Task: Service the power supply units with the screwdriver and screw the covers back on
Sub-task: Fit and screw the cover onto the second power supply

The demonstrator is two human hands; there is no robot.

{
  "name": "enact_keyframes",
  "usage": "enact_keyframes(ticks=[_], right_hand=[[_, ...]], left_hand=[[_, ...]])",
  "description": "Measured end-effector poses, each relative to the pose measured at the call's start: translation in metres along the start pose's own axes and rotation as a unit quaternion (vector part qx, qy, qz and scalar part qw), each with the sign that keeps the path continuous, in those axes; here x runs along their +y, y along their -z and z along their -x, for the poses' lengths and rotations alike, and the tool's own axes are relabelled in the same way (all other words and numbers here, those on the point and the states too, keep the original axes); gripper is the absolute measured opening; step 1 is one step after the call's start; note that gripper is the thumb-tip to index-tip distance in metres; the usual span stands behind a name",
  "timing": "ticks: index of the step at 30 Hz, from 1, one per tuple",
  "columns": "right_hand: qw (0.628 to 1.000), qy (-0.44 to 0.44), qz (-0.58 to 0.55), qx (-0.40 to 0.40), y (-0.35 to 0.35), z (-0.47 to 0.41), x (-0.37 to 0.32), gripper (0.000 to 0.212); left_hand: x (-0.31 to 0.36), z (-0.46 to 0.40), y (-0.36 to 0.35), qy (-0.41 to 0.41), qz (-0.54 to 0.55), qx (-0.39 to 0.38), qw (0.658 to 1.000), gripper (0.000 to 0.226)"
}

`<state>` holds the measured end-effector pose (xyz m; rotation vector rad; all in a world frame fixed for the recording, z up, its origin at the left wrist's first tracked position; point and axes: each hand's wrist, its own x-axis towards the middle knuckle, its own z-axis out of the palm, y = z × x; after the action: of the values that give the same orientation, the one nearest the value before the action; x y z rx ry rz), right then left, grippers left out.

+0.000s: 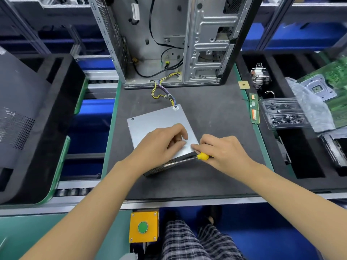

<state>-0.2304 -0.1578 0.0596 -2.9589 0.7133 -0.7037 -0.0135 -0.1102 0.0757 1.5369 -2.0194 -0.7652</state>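
A person stands at a workbench, seen from above through their own eyes. On the dark mat [216,113] in front of them lies a grey metal power supply [155,121], flat and turned at an angle, its bundle of coloured wires [165,92] trailing back toward an open computer case [169,40] standing upright at the far edge of the mat. The left hand [161,145] rests on the lid with fingers curled down against the metal, probably to keep the box from sliding. The right hand [223,152] grips a screwdriver [187,160] with a yellow collar, held almost level along the near side of the box, so the shaft lies against the vented side wall; its index finger reaches onto the lid's near corner. The tip is hidden under the left wrist, so I cannot tell whether it sits in a screw. To the right, well apart, a clear plastic tray [283,115] holds small dark screws, within reach for refitting the cover.
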Motion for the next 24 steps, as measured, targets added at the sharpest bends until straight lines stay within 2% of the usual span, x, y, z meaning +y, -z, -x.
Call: enact_keyframes(ticks=[3, 7, 10, 13, 18, 20, 22, 24], right_hand=[[0.998, 0.037, 0.044, 0.018, -0.002, 0.002, 0.0, 0.017], [0.999, 0.039, 0.027, 0.001, -0.004, 0.007, -0.003, 0.023], [0.999, -0.001, -0.035, -0.013, -0.001, 0.012, -0.006, 0.031], [0.991, -0.076, -0.112, -0.011, -0.001, 0.015, -0.009, 0.032], [0.94, -0.212, -0.269, 0.001, -0.004, 0.016, -0.014, 0.04], [0.911, -0.249, -0.328, 0.007, -0.002, 0.014, -0.016, 0.039], [0.881, -0.282, -0.38, 0.006, -0.001, 0.012, -0.017, 0.051], [0.868, -0.295, -0.399, -0.004, 0.001, 0.011, -0.018, 0.054]], left_hand=[[0.0, 0.004, -0.001, -0.025, -0.023, -0.002, 0.999, 0.004], [0.001, 0.005, -0.001, -0.054, -0.042, -0.007, 0.998, 0.007], [0.005, -0.003, -0.003, -0.033, -0.035, -0.019, 0.999, 0.006], [0.009, -0.013, -0.003, 0.001, -0.014, -0.039, 0.999, 0.014], [0.014, -0.023, 0.0, 0.027, -0.021, -0.092, 0.995, 0.015], [0.016, -0.025, 0.0, 0.034, -0.036, -0.099, 0.994, 0.013], [0.018, -0.027, 0.0, 0.049, -0.041, -0.107, 0.992, 0.013], [0.019, -0.03, 0.002, 0.071, -0.036, -0.118, 0.99, 0.014]])
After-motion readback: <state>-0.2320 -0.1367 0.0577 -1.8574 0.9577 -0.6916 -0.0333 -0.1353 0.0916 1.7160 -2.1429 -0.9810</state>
